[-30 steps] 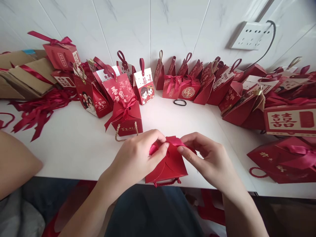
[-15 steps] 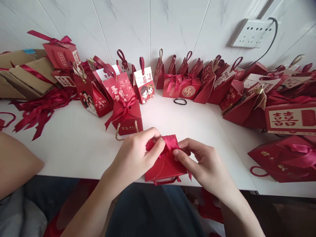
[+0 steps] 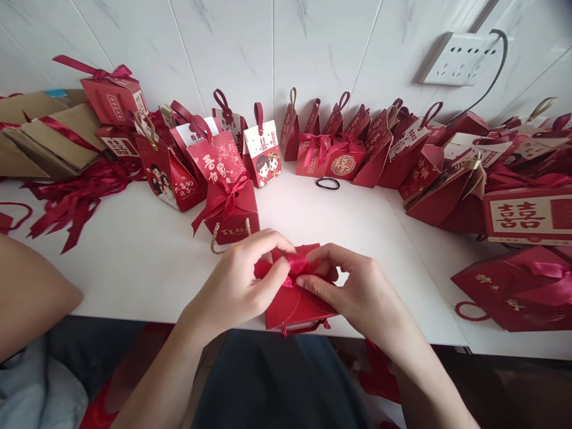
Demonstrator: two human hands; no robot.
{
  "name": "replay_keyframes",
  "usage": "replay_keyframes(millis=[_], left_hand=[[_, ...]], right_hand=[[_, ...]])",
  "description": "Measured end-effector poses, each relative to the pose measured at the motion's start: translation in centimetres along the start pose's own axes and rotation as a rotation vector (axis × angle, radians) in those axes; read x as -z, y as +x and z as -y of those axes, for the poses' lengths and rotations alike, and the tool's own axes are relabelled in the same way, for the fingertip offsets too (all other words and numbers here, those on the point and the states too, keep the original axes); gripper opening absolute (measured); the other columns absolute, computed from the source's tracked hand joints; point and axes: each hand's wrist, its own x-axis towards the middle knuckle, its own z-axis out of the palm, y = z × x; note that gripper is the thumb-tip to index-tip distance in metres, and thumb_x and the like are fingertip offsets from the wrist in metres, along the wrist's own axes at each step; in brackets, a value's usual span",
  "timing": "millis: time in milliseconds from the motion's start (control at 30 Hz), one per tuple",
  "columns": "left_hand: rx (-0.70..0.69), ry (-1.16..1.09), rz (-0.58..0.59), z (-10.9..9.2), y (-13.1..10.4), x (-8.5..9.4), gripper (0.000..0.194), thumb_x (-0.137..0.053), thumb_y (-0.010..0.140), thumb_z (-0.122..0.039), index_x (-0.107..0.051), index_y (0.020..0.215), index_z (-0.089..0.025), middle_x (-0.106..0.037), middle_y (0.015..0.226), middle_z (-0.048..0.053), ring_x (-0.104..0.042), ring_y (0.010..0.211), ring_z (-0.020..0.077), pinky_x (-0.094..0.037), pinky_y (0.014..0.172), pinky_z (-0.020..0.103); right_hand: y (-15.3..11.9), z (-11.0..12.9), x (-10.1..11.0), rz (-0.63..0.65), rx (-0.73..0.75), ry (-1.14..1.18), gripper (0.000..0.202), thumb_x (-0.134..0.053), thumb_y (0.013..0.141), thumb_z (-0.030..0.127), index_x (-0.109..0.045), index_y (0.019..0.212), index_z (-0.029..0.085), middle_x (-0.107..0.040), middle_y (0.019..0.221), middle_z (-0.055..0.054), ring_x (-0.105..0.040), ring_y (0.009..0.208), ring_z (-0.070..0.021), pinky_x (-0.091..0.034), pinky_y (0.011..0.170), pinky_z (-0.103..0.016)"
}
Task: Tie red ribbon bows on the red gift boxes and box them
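A red gift box [image 3: 295, 308] with a red twisted cord handle [image 3: 306, 328] stands at the table's front edge, right before me. Over its top runs a red satin ribbon [image 3: 295, 262]. My left hand [image 3: 250, 277] pinches the ribbon between thumb and index finger from the left. From the right, my right hand [image 3: 346, 275] closes on the same ribbon, thumb and fingers at the middle of the lid. Part of the ribbon and of the box top is hidden behind my fingers. Just beyond my left hand sits a finished-looking red box [image 3: 232, 208] with a bow and gold cord handles.
Red gift boxes [image 3: 170, 173] line the wall on both sides. Loose red ribbons [image 3: 74, 202] lie at left by brown cardboard [image 3: 58, 134]. A black hair tie [image 3: 328, 183] rests mid-table. A socket strip [image 3: 462, 58] hangs on the wall. Another person's arm [image 3: 36, 280] reaches in at left.
My right hand has moved left, closer to my left hand, over the box top. The ribbon between them is now bunched up at the middle. The surrounding boxes have stayed put.
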Motion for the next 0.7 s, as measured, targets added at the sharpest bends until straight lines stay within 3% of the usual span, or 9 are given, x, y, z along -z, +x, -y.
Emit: replay_keyframes(millis=[133, 233, 433, 700], left_hand=[[0.041, 0.011, 0.002, -0.10, -0.05, 0.15, 0.018, -0.055, 0.080, -0.029, -0.062, 0.096, -0.021, -0.066, 0.089, 0.001, -0.061, 0.074, 0.0147, -0.047, 0.057, 0.021], [0.019, 0.091, -0.081, -0.05, 0.10, -0.18, 0.015, -0.057, 0.083, -0.035, -0.063, 0.087, -0.022, -0.067, 0.085, -0.001, -0.061, 0.076, 0.0137, -0.048, 0.068, 0.022], [-0.017, 0.116, -0.136, 0.02, 0.32, -0.49, 0.019, -0.053, 0.088, -0.035, -0.062, 0.080, -0.021, -0.066, 0.077, -0.002, -0.061, 0.071, 0.0117, -0.046, 0.063, 0.021], [-0.010, 0.092, -0.115, 0.11, 0.38, -0.59, 0.020, -0.054, 0.088, -0.037, -0.062, 0.079, -0.021, -0.066, 0.072, -0.005, -0.060, 0.065, 0.0091, -0.045, 0.059, 0.019]], right_hand=[[0.08, 0.05, 0.02, -0.002, 0.013, -0.043, 0.002, -0.065, 0.080, 0.025, -0.064, 0.081, 0.023, -0.065, 0.065, 0.004, -0.057, 0.060, -0.0134, -0.043, 0.061, -0.027], [-0.15, -0.03, 0.06, 0.002, 0.017, -0.074, 0.004, -0.066, 0.080, 0.028, -0.064, 0.081, 0.024, -0.066, 0.070, 0.003, -0.058, 0.064, -0.0145, -0.043, 0.062, -0.027], [-0.42, -0.25, 0.36, -0.049, 0.050, -0.117, 0.018, -0.062, 0.084, 0.044, -0.068, 0.086, 0.027, -0.066, 0.078, -0.001, -0.057, 0.074, -0.0181, -0.044, 0.065, -0.029], [0.09, -0.73, -0.03, 0.010, 0.088, -0.089, 0.017, -0.062, 0.085, 0.040, -0.069, 0.094, 0.027, -0.063, 0.093, -0.005, -0.056, 0.091, -0.0217, -0.046, 0.075, -0.034]])
